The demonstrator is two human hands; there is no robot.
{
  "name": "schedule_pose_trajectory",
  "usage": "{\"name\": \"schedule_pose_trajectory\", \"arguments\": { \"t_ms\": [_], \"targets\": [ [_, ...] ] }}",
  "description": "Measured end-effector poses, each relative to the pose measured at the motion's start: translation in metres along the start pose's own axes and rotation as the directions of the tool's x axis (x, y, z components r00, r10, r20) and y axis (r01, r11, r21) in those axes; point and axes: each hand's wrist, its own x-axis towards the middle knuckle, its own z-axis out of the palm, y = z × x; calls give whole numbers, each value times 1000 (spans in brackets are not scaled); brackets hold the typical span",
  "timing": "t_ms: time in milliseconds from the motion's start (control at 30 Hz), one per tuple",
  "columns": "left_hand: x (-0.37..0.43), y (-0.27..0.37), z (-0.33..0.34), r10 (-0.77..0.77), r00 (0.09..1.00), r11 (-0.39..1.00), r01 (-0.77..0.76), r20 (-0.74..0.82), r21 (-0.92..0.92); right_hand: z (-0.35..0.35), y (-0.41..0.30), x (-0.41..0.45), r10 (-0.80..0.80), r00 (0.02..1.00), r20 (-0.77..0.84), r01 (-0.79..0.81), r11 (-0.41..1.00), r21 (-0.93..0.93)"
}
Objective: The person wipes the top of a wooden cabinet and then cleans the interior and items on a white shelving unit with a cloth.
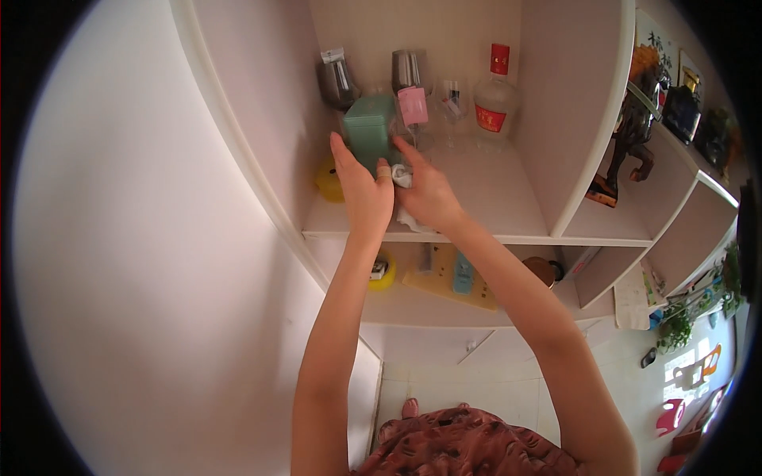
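A green lidded box [368, 122] stands on the upper shelf between my two hands. My left hand [363, 190] spans its near side, fingers along the left and thumb at the front right; a bandage-like band wraps the thumb. In my right hand [428, 187] is a crumpled white cloth [411, 219], partly hidden by the palm. The right index finger reaches to the box's right side. A yellow rounded object [329, 180] sits left of the box, partly covered by my left hand.
Behind the box are dark-tinted glasses [339, 83], a stemmed glass with a pink packet [413, 106] and a red-capped clear bottle [492, 107]. A dark horse figurine [632, 128] occupies the compartment to the right. The lower shelf holds a yellow container [388, 275] and a blue packet [463, 273].
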Motion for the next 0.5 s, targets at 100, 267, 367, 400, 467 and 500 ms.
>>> {"name": "schedule_pose_trajectory", "arguments": {
  "t_ms": [100, 267, 367, 400, 467, 500],
  "targets": [
    [5, -5, 1, -113, 991, 992, 116, 71, -40, 11, 5, -2, -70, 996, -50, 69, 997, -24],
    [-3, -11, -5, -135, 990, 980, 139, 32, -141, 1, 4, -8, -57, 998, 15, 57, 998, -16],
    [-23, 15, -14, -135, 991, 972, 137, 26, -193, -9, -5, -20, -200, 979, -40, 198, 978, -60],
    [-30, 25, -23, -130, 991, 935, 110, -37, -337, -9, -18, -27, -315, 947, -70, 309, 947, -86],
    [-47, 42, -33, -161, 979, 850, 72, -127, -521, -15, -38, -52, -297, 954, -35, 294, 953, -71],
    [-55, 54, -41, -180, 970, 828, 60, -164, -557, -19, -50, -67, -290, 957, 4, 290, 956, -53]
  ]
}}
